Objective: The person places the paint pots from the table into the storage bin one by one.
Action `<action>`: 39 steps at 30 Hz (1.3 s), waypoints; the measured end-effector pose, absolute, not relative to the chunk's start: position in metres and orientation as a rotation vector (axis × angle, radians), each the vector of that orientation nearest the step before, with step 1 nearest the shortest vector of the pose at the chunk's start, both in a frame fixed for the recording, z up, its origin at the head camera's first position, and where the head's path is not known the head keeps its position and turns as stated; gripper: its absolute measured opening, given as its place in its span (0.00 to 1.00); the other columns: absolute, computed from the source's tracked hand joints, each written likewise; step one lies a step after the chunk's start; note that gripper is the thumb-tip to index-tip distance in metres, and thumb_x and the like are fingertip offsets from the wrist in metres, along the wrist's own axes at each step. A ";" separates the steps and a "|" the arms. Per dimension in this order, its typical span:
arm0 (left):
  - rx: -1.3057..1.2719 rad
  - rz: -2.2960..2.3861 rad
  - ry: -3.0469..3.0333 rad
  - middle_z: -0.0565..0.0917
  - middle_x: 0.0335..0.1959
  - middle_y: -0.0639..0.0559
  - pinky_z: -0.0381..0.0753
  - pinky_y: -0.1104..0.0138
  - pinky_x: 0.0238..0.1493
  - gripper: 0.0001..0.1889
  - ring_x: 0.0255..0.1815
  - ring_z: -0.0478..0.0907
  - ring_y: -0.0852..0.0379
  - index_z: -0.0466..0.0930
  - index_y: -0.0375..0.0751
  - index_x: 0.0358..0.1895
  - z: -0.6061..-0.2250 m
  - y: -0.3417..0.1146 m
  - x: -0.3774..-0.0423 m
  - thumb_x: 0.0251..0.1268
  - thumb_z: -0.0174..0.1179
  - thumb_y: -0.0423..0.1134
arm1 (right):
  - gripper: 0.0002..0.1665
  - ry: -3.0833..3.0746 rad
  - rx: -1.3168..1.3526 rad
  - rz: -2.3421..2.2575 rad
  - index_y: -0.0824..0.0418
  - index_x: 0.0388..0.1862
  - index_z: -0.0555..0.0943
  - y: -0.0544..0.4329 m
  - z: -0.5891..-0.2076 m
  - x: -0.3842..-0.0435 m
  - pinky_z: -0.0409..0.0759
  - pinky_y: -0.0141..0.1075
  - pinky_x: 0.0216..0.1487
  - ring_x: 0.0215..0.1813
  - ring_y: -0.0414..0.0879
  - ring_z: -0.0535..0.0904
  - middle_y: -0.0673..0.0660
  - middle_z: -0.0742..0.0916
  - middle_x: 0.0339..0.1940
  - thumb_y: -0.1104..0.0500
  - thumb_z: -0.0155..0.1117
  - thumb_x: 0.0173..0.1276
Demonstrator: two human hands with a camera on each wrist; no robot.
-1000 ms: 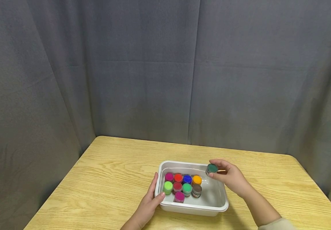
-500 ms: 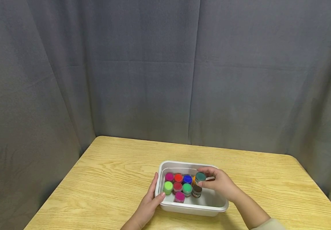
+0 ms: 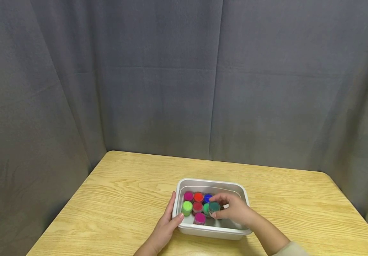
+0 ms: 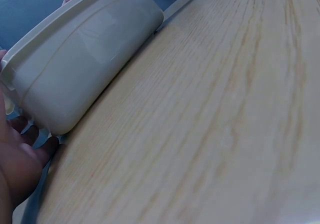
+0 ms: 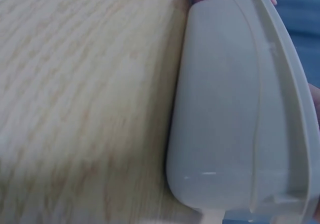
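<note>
A white plastic tub (image 3: 214, 233) stands on the table, with small paint jars inside. At its left end my left hand (image 3: 165, 224) grips the wall, thumb over the rim and fingers along the outside. My right hand (image 3: 237, 212) pinches a dark green-topped jar (image 3: 214, 206) between thumb and fingers, over the tub's middle. That jar partly covers the mint green jar (image 3: 206, 209) in the head view. Lime (image 3: 187, 207), dark red (image 3: 197, 206), orange-red (image 3: 198, 196), blue (image 3: 207, 197) and magenta (image 3: 200, 218) jars sit around it. The right hand hides the orange jar and most of the brown one.
The wooden table (image 3: 132, 185) stretches around the tub. Grey curtains (image 3: 158, 89) hang behind it and at both sides. Both wrist views mostly show the tub's outer wall (image 5: 220, 104) and the tabletop (image 4: 200, 109).
My right hand has carried the dark green jar from over the tub's back right rim leftward and toward the front, to beside the mint jar. The left hand keeps its grip.
</note>
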State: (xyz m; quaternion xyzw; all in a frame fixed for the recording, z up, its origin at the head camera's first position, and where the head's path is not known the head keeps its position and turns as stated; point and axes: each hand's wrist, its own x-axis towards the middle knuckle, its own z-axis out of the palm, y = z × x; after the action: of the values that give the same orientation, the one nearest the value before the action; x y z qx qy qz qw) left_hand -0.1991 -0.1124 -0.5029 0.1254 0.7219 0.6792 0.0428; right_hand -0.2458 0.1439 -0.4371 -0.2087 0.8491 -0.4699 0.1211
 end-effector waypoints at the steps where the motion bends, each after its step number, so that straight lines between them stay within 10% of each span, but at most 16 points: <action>1: 0.384 2.077 2.212 0.38 0.81 0.41 0.38 0.42 0.78 0.39 0.80 0.34 0.36 0.36 0.49 0.80 -0.503 -0.112 -0.199 0.75 0.50 0.42 | 0.26 2.473 -0.610 -1.359 0.67 0.51 0.81 0.143 -0.438 -0.246 0.78 0.31 0.40 0.43 0.45 0.76 0.55 0.85 0.40 0.62 0.76 0.54; 39: 0.378 2.082 2.194 0.38 0.81 0.40 0.38 0.41 0.78 0.39 0.80 0.34 0.35 0.36 0.48 0.80 -0.502 -0.112 -0.198 0.75 0.50 0.42 | 0.24 2.344 -0.538 -1.298 0.67 0.49 0.80 0.137 -0.444 -0.244 0.75 0.28 0.36 0.36 0.44 0.73 0.56 0.81 0.43 0.68 0.75 0.52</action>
State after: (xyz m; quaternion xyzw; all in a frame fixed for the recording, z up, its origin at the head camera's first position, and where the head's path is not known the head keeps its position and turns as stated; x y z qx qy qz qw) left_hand -0.1980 -0.1120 -0.5017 0.1237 0.7190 0.6823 0.0464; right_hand -0.2440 0.1366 -0.4442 -0.1927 0.8399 -0.4650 0.2031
